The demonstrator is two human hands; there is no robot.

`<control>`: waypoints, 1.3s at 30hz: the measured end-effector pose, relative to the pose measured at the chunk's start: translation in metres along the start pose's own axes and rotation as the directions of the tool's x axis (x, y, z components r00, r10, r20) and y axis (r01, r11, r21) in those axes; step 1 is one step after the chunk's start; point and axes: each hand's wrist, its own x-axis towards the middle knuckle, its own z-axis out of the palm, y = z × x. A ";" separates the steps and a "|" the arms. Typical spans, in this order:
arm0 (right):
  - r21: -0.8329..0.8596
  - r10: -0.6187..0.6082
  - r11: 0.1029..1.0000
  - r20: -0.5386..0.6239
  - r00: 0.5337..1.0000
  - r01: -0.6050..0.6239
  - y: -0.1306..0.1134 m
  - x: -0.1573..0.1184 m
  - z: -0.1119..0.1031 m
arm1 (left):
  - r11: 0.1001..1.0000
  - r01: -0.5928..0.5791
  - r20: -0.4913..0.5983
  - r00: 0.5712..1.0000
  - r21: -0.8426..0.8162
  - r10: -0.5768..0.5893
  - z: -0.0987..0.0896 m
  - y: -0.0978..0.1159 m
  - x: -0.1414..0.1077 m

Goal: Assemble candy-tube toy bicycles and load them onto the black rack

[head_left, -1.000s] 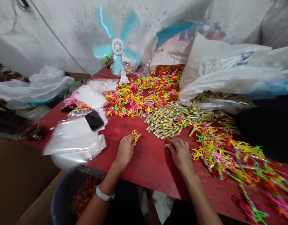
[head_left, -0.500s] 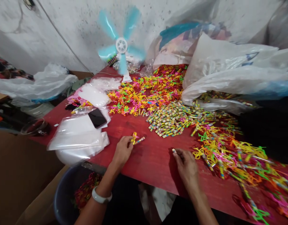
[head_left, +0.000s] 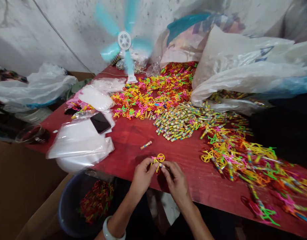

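Over the near edge of the red table (head_left: pixel 128 140), my two hands meet. Pinched in my left hand (head_left: pixel 143 173) is a small yellow and pink plastic toy bicycle (head_left: pixel 160 157), its round wheel pointing up. My right hand (head_left: pixel 175 176) closes finger and thumb on a small printed candy tube (head_left: pixel 162 166), held against the bicycle; whether the two are joined I cannot tell. A single loose tube (head_left: pixel 146 145) lies on the table just beyond my hands. Farther back spreads a heap of similar tubes (head_left: pixel 178 121).
Colourful plastic bicycles (head_left: pixel 135 100) are piled behind; bicycles with tubes (head_left: pixel 233 153) cover the right side. A spinning fan (head_left: pixel 124 40), clear plastic bags (head_left: pixel 78 140), a phone (head_left: pixel 100 122) and a large white sack (head_left: pixel 230 60) surround them. A tub (head_left: pixel 65 213) stands below the table's left edge.
My hands have come together near the table edge, the left moving right with the bicycle, the right moving left with its tube. The loose tube stays on the table. The view has shifted slightly.
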 end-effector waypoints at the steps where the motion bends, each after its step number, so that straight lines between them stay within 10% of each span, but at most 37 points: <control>1: 0.003 0.020 1.000 -0.009 1.000 -0.020 0.001 0.000 -0.002 | 1.000 0.014 -0.008 1.000 -0.014 -0.014 0.001 -0.001 0.000; 13: 0.085 0.138 0.987 -0.006 0.990 -0.137 0.004 -0.007 0.000 | 0.999 0.030 -0.101 0.994 -0.027 -0.033 0.016 -0.001 -0.003; 23: -0.116 -0.250 0.962 -0.026 0.968 0.246 0.004 -0.008 -0.001 | 0.991 0.059 -0.186 0.982 0.121 -0.036 0.016 -0.017 0.004; 32: -0.047 -0.131 0.991 -0.091 0.987 0.128 0.006 -0.035 0.016 | 0.942 0.095 -0.182 0.983 0.323 -0.036 0.019 -0.010 -0.005; 36: -0.046 0.106 0.992 -0.229 0.968 -0.120 0.017 -0.021 -0.022 | 0.951 -0.046 0.016 0.999 0.305 0.043 0.019 0.003 0.007; 39: -0.213 0.052 0.957 -0.542 0.839 -0.197 0.033 0.006 -0.080 | 0.892 -0.173 -0.071 0.973 0.417 0.222 0.000 0.013 0.032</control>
